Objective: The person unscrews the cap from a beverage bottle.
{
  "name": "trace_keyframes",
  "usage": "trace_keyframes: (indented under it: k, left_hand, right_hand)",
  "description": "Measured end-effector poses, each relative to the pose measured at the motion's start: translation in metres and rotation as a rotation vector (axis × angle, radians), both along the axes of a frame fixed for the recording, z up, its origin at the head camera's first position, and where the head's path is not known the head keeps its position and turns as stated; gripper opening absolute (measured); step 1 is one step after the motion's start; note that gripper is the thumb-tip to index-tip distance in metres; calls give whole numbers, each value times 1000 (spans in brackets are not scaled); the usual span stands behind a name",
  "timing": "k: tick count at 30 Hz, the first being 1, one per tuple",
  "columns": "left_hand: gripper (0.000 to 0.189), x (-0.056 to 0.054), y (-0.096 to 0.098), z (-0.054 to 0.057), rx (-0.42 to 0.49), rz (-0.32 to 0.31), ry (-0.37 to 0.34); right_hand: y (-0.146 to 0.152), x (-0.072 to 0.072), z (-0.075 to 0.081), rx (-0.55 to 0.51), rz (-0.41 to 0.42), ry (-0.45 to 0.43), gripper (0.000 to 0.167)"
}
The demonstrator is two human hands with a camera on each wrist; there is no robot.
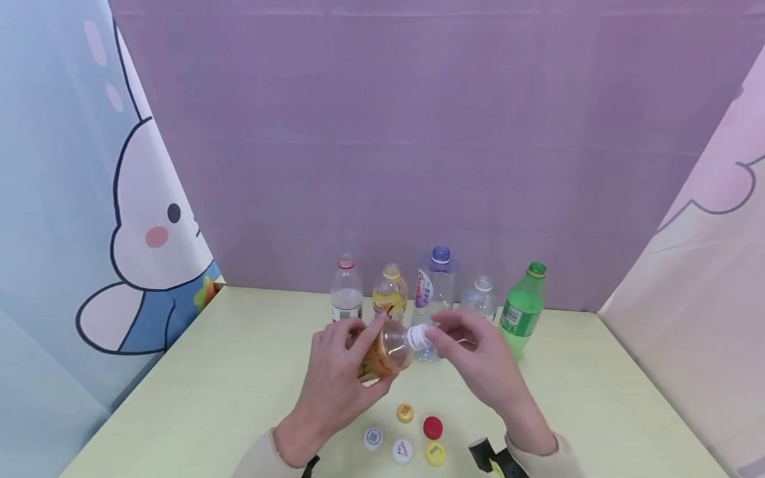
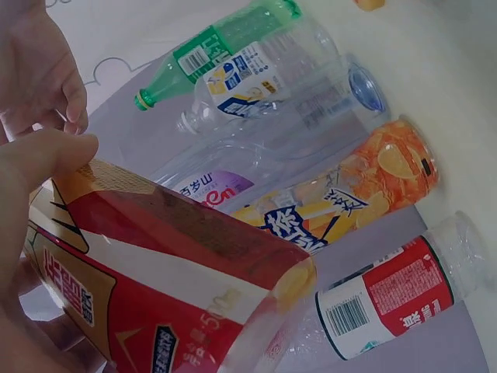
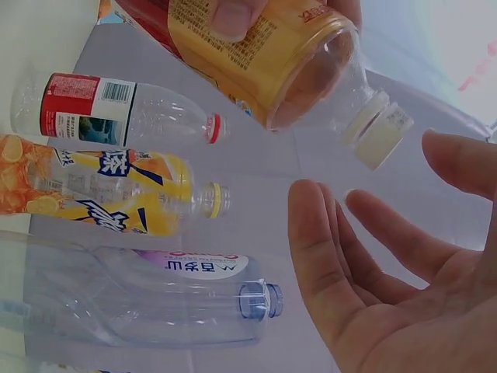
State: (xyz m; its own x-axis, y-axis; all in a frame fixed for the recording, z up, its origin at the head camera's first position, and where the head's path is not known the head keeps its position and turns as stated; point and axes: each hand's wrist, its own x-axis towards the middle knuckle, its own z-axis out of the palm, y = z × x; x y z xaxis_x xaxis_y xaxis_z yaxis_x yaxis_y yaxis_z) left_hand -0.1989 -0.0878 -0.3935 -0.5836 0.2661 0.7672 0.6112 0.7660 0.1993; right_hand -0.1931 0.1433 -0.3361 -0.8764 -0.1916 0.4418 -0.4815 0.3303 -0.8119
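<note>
My left hand [image 1: 343, 378] grips a plastic bottle [image 2: 171, 272] with a red and gold label, held tilted above the table with its neck toward the right. A white cap [image 3: 380, 132] sits on the bottle's mouth. Beside that cap is my right hand [image 1: 478, 355], its thumb and fingers spread apart around the cap's end. In the right wrist view a gap shows between these fingers [image 3: 311, 225] and the cap, and nothing is in their grasp.
Behind the hands stand uncapped bottles: a clear one [image 1: 346, 299], a yellow-labelled one [image 1: 390, 302], a tall bluish one [image 1: 441, 285], a small clear one [image 1: 480, 299] and a green one [image 1: 524, 305]. Several loose caps, including a red cap [image 1: 433, 427], lie on the table [image 1: 209, 392] in front.
</note>
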Motion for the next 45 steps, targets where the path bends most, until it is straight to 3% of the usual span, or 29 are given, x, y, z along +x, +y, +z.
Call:
trace_keyframes:
  k: [4,8,18,29,39,45]
  left_hand:
    - [93,0,-1,0,-47,19,16]
    - [93,-1,-1,-1,-74,22,13]
    - [95,-1,2,-5,-122,29,10]
    - [92,-1,1,-5,-155,54,31]
    - [90,-3,0,-7,-143,35,67]
    - [89,-4,-1,-7,-125,12,58]
  right_hand:
    - [-4,1,-1,33,-19,-75,27]
    - [-6,1,-2,3,-34,-138,28]
    - [-6,-1,-3,6,-68,-224,21]
    - [-8,0,-3,71,-60,-166,16]
    - [-8,0,-4,86,-34,-133,19]
    - [-8,2,-5,112,-11,-22,23]
